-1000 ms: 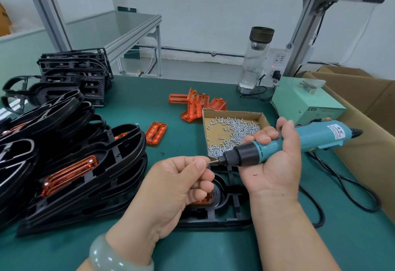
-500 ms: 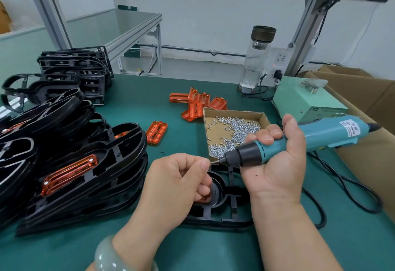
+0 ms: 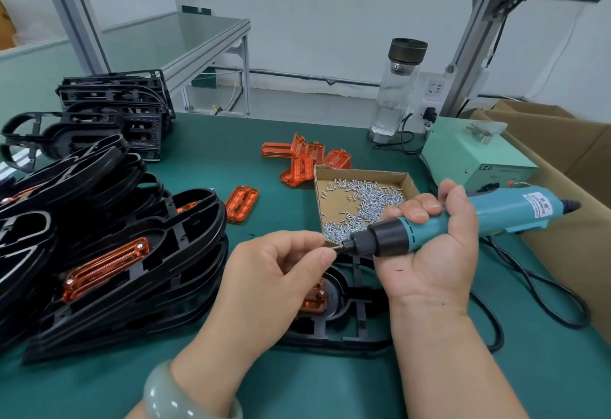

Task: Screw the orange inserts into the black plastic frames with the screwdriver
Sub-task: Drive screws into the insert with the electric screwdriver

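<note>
My right hand (image 3: 433, 253) grips a teal electric screwdriver (image 3: 463, 220), held nearly level with its bit pointing left. My left hand (image 3: 274, 279) pinches something small, hidden by the fingertips, right at the bit tip (image 3: 338, 248). Below both hands a black plastic frame (image 3: 347, 316) lies flat on the green table, with an orange insert (image 3: 314, 299) seated in it, partly hidden by my left hand. A cardboard tray of small silver screws (image 3: 360, 207) sits just behind the hands.
A stack of black frames with orange inserts fitted (image 3: 109, 263) fills the left side. Loose orange inserts (image 3: 304, 160) lie behind the tray and one (image 3: 242, 203) lies to its left. A power box (image 3: 476, 157), a glass bottle (image 3: 396, 94), a cardboard box (image 3: 575, 187) and the black cord (image 3: 529, 299) stand on the right.
Both hands have stayed together at the bit tip. The screwdriver's rear has tilted down slightly toward level, and my left fingertips have closed tighter on the tip.
</note>
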